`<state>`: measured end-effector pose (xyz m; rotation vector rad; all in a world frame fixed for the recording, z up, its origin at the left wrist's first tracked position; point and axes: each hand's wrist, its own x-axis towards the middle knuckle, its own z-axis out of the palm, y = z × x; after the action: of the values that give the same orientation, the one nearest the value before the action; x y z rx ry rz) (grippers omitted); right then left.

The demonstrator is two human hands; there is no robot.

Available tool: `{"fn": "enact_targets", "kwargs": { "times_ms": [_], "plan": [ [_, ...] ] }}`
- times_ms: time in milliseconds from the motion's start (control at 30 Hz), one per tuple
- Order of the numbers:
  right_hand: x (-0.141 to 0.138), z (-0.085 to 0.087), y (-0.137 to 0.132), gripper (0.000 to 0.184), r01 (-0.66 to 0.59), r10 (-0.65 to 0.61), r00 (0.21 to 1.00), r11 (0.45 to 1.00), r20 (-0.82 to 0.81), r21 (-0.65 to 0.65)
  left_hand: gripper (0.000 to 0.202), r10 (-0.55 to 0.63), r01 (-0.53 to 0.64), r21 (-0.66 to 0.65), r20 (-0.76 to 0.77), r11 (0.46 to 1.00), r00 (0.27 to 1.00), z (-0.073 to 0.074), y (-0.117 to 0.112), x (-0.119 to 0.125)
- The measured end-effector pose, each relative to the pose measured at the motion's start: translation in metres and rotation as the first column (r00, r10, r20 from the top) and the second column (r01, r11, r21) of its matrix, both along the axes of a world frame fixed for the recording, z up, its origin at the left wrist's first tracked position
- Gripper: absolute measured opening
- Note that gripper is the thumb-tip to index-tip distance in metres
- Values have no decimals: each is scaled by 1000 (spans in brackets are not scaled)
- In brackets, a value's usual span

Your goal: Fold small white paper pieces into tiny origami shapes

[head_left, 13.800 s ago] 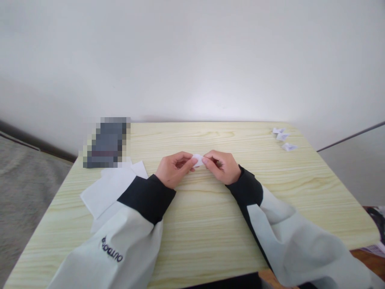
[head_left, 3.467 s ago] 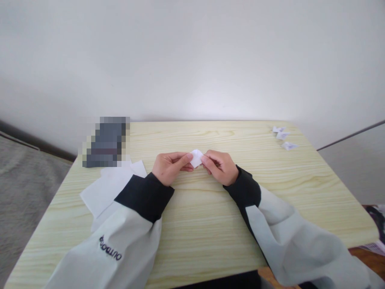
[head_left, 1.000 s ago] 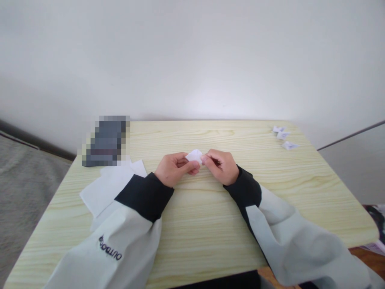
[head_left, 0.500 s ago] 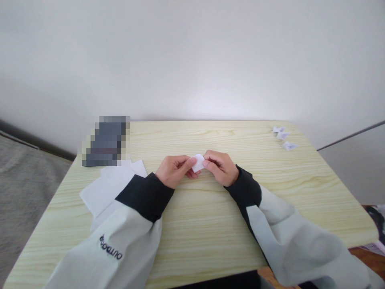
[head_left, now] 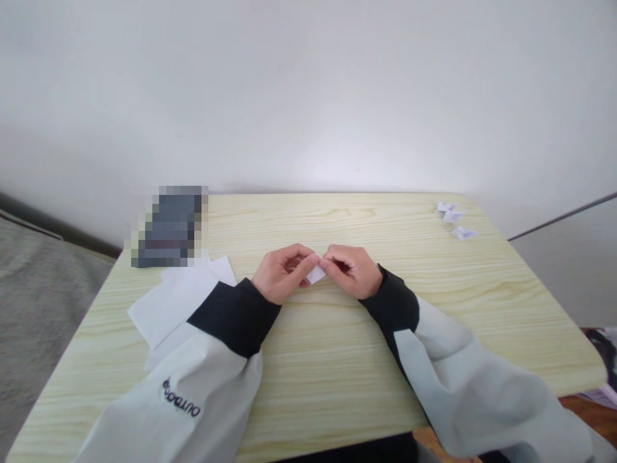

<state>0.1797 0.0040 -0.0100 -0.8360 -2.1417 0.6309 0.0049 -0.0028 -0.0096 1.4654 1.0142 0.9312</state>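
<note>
Small folded white paper piece (head_left: 315,275): being pinched from both sides at once, with only a small corner being left visible between the fingertips.
Paper location: being held low over the pale wood-grain tabletop (head_left: 337,360), near its middle; whether the surface is being touched cannot be told.
Left hand (head_left: 282,273): being kept curled, with thumb and index finger being pressed together on the paper's left edge; the remaining fingers are being tucked under and are partly hidden.
Right hand (head_left: 349,270): being kept curled likewise, with thumb and index fingertip being closed on the paper's right edge; the other fingers are being folded towards the palm.
Hand spacing: the fingertips of both hands are being held almost in contact over the paper.
Black-cuffed pale grey sleeves (head_left: 463,379): being rested on the tabletop; dark lettering is being shown on the left one.
Flat white paper sheets (head_left: 171,302): being left overlapped at the left side of the tabletop, partly being covered by the left sleeve.
Pixelated dark grey rectangular object (head_left: 169,226): being left at the far left corner, just beyond the sheets; detail cannot be told.
Three small folded white paper shapes (head_left: 453,218): being kept in a loose cluster at the far right corner, well apart from both hands.
Plain white wall (head_left: 308,96): being seen behind the far table edge.
</note>
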Motion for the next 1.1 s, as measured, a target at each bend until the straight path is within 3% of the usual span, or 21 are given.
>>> {"fn": "enact_targets", "kwargs": {
  "times_ms": [167,333,533,800,900,1000,1100],
  "plan": [
    [-2,0,-1,25,-53,50,996,998,68,41,22,-41,43,60,-24,997,999,0,1,-3],
    [0,0,1,27,-5,7,995,1000,95,-22,28,-17,17,-20,-18,1000,1000,-1,2,-2],
    [5,-3,5,28,89,-89,990,996,112,4,34,-30,34,-156,27,987,999,1,3,-1],
    [1,-5,6,33,116,-127,977,990,173,75,28,21,-20,-138,2,990,1000,-3,4,-1],
    [2,-5,7,34,157,-155,968,988,197,6,40,35,-38,-46,-51,998,998,-7,4,-2],
    [5,-3,8,36,176,-164,952,984,259,-22,57,73,-39,193,-173,980,982,-9,5,-5],
    [10,-2,9,37,168,-178,915,984,361,57,45,176,34,518,-352,855,919,-10,9,-9]
  ]
}}
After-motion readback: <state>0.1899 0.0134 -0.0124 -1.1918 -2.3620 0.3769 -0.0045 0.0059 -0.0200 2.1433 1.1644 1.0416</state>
